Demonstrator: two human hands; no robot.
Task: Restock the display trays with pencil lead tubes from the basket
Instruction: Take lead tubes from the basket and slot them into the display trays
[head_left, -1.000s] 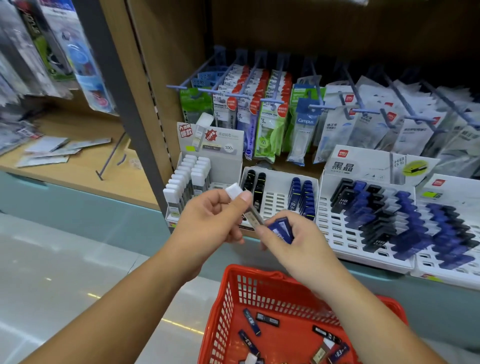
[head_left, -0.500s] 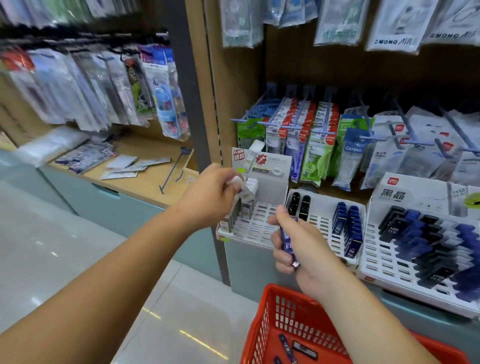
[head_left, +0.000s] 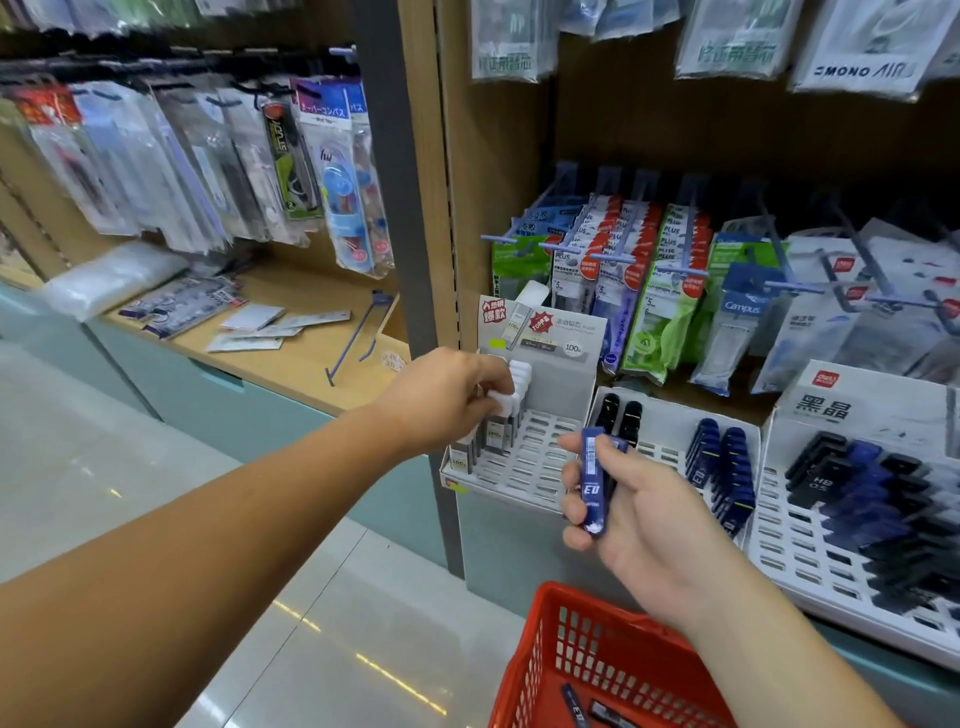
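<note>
My left hand reaches into the leftmost white display tray and pinches a white-capped lead tube among the row of white-capped tubes standing there. My right hand hovers in front of the tray edge and grips blue lead tubes upright in its fingers. The red basket sits low at the bottom, with a few dark and blue tubes lying inside.
A second tray with black and blue tubes and a third tray full of dark tubes stand to the right. Packaged goods hang on hooks behind. A grey shelf post rises just left of the trays.
My left hand has carried the white-capped tube forward from near my right hand into the leftmost tray. My right hand has turned the blue tubes upright. The view has shifted up and left.
</note>
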